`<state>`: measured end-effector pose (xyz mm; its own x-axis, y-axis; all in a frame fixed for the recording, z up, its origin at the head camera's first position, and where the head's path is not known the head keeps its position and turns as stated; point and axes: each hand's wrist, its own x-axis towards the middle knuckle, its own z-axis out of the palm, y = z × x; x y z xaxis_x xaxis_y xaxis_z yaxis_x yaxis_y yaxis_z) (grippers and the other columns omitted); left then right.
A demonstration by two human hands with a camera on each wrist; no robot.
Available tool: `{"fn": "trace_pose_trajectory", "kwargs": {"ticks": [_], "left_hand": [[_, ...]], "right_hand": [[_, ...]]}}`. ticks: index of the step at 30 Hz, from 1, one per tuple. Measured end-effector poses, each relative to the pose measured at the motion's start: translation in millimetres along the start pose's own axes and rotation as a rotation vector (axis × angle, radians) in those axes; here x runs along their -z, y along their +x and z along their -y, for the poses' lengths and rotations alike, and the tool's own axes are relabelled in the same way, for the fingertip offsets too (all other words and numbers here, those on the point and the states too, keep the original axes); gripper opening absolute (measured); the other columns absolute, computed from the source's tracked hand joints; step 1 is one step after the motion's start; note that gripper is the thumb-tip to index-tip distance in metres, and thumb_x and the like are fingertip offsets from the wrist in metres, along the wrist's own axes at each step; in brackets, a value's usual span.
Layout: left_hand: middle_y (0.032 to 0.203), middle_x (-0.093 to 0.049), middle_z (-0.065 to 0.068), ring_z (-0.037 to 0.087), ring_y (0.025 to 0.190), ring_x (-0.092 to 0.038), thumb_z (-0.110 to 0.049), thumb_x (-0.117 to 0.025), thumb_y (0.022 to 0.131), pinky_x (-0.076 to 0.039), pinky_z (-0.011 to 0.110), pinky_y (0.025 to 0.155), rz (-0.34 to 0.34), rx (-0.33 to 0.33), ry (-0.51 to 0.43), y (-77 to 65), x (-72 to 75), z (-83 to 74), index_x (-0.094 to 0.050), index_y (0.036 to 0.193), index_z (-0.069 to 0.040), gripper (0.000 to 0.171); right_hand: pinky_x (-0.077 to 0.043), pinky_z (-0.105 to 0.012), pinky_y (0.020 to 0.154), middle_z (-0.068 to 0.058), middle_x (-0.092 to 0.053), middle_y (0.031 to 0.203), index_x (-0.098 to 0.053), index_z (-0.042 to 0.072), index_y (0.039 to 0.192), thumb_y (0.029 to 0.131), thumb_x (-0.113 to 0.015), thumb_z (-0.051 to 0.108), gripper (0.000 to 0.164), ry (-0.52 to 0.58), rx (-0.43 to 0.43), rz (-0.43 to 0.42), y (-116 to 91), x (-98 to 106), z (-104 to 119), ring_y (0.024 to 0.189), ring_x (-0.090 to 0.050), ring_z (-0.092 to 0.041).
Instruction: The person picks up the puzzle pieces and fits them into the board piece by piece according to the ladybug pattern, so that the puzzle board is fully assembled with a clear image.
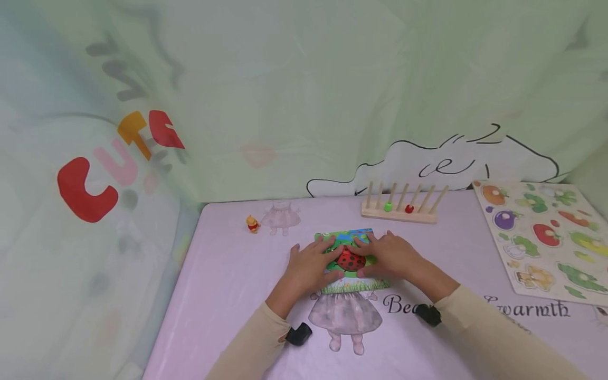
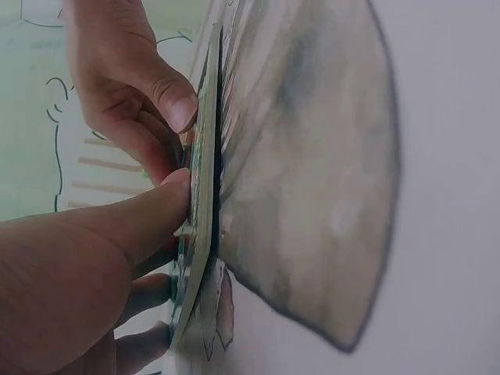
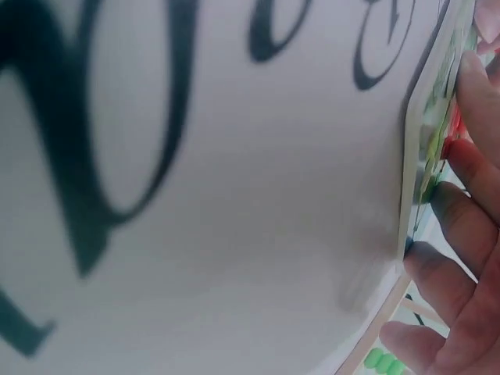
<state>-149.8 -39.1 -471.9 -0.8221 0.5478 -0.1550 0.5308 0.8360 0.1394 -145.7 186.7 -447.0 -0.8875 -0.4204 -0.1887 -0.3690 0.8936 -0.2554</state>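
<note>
A flat ladybug picture puzzle [image 1: 356, 285] lies on the table in the head view, its red spotted ladybug [image 1: 351, 262] showing between the two hands. My left hand [image 1: 305, 268] rests on the board's left part, fingers spread and thumb near the ladybug's lower edge. From the other side my right hand [image 1: 393, 255] touches the right part with its fingertips. The left wrist view shows the board [image 2: 205, 156] edge-on, with both thumbs on its face. Fingers of the right hand [image 3: 469, 242] press along the board in the right wrist view. Part of the picture is hidden beneath the hands.
Behind the puzzle stands a wooden peg rack [image 1: 399, 214] with green and red beads. A small bear figure [image 1: 253, 224] is at the back left. On the right lies a vegetable puzzle board [image 1: 520, 272]. Printed cloth walls [image 1: 285, 105] rise behind and at the left.
</note>
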Motion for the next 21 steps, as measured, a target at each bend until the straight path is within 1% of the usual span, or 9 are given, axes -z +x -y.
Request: {"fn": "trace_pose_trajectory", "kwargs": {"ticks": [3, 4, 7, 13, 16, 21], "left_hand": [[0.168, -0.029, -0.01, 0.02, 0.157, -0.027, -0.065, -0.058, 0.095, -0.033, 0.067, 0.113, -0.011, 0.001, -0.019, -0.4, -0.8, -0.6, -0.04, 0.157, -0.034, 0.071], [0.168, -0.029, -0.009, 0.02, 0.157, -0.026, -0.066, -0.058, 0.095, -0.032, 0.067, 0.113, -0.013, 0.003, -0.021, -0.4, -1.1, -0.8, -0.041, 0.157, -0.034, 0.072], [0.168, -0.029, -0.009, 0.02, 0.157, -0.026, -0.067, -0.059, 0.093, -0.032, 0.067, 0.113, -0.018, 0.01, -0.028, -0.5, -1.6, -1.9, -0.041, 0.157, -0.034, 0.075], [0.168, -0.031, -0.01, 0.02, 0.156, -0.028, -0.066, -0.063, 0.091, -0.032, 0.067, 0.113, -0.019, 0.024, -0.042, 0.1, -0.9, -3.4, -0.043, 0.156, -0.034, 0.075], [0.168, -0.03, -0.01, 0.019, 0.157, -0.027, -0.065, -0.064, 0.091, -0.031, 0.067, 0.114, -0.009, 0.033, -0.055, -0.1, 0.4, -4.2, -0.043, 0.156, -0.035, 0.074], [0.168, -0.029, -0.01, 0.02, 0.157, -0.026, -0.064, -0.064, 0.091, -0.03, 0.068, 0.115, -0.002, 0.035, -0.063, 0.2, -0.1, -4.3, -0.042, 0.156, -0.034, 0.074]], "right_hand": [[-0.041, -0.071, 0.102, -0.034, -0.051, 0.146, -0.064, 0.03, 0.14, 0.085, -0.076, 0.054, 0.062, 0.004, -0.007, 0.014, -0.4, 0.2, -2.3, 0.123, -0.048, -0.07], [-0.042, -0.071, 0.101, -0.033, -0.051, 0.146, -0.064, 0.03, 0.14, 0.086, -0.076, 0.054, 0.061, 0.004, -0.008, 0.021, -0.3, 0.5, -2.9, 0.122, -0.048, -0.071], [-0.044, -0.069, 0.101, -0.031, -0.05, 0.148, -0.063, 0.029, 0.141, 0.087, -0.076, 0.053, 0.061, -0.005, 0.001, 0.038, 0.1, 2.1, -3.9, 0.123, -0.05, -0.068], [-0.048, -0.063, 0.098, -0.029, -0.053, 0.146, -0.06, 0.02, 0.144, 0.085, -0.079, 0.05, 0.069, -0.045, 0.028, 0.055, 2.3, 5.1, -6.1, 0.122, -0.056, -0.06], [-0.049, -0.06, 0.096, -0.029, -0.055, 0.145, -0.061, 0.02, 0.144, 0.083, -0.081, 0.048, 0.07, -0.051, 0.042, 0.052, 3.3, 6.3, -7.2, 0.121, -0.059, -0.057], [-0.051, -0.057, 0.093, -0.028, -0.056, 0.144, -0.063, 0.023, 0.142, 0.081, -0.082, 0.048, 0.068, -0.06, 0.047, 0.043, 4.2, 6.7, -7.7, 0.119, -0.061, -0.052]]}}
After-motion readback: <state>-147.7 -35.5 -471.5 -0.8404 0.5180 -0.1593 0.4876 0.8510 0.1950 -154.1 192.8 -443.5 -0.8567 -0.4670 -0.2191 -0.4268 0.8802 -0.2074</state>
